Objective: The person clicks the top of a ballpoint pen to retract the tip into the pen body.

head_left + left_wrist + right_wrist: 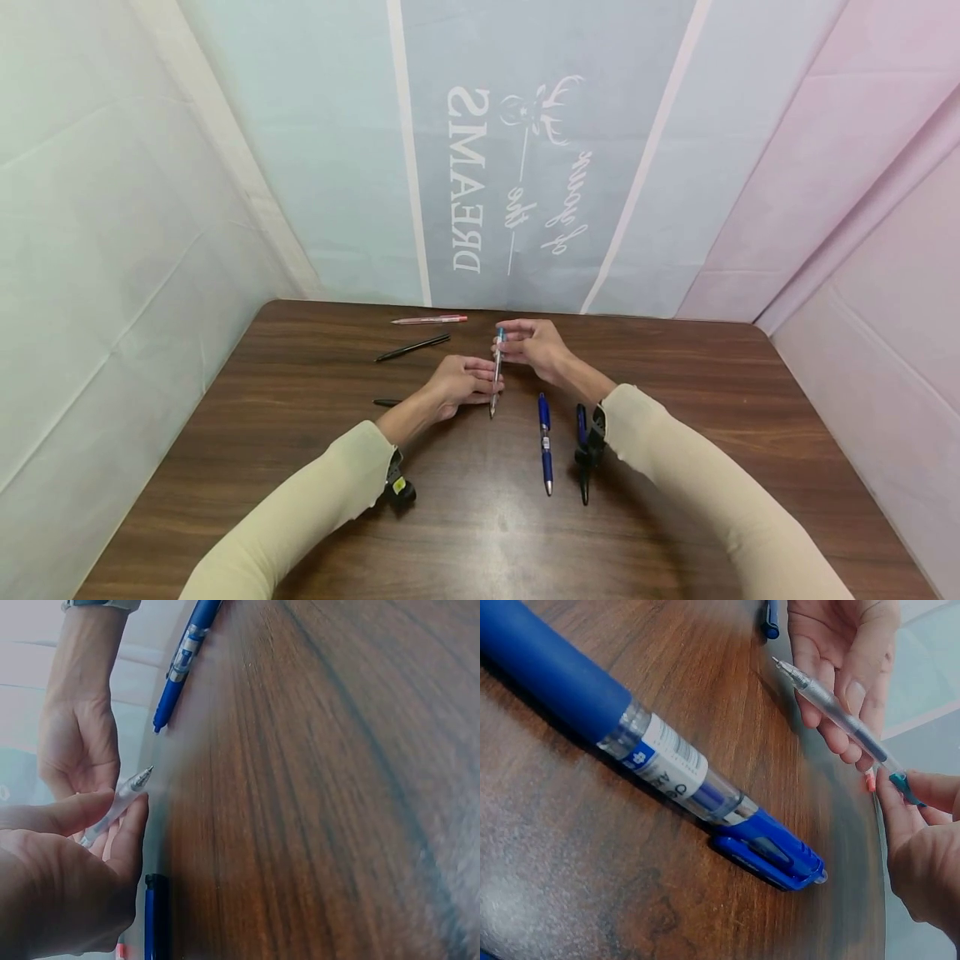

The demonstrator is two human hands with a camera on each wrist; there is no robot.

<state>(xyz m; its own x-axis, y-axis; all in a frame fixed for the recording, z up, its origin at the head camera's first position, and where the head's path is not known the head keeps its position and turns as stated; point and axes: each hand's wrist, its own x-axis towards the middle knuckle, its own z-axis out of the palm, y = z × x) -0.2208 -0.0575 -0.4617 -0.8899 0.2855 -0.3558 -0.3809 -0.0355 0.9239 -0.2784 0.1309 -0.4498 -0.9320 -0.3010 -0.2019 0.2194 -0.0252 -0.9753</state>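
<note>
Both hands hold one clear-barrelled pen (498, 360) over the table, its metal tip pointing down toward the person. Around its lower barrel, the left hand (459, 383) pinches it between thumb and fingers, as the right wrist view of the pen (844, 718) also shows. At the top, the right hand (536, 346) grips the teal clip end (904, 786) with its thumb and fingertips. In the left wrist view the pen tip (142, 778) sticks out past the left thumb, while the right hand (81, 742) is behind it.
A blue pen (545, 450) and a dark pen (584, 487) lie near the right wrist. On the left lie a clear pen with a red end (431, 320), a black pen (412, 347) and another dark pen (386, 402), partly hidden by the left arm. Fabric (337, 167) hangs behind the wooden table (262, 417).
</note>
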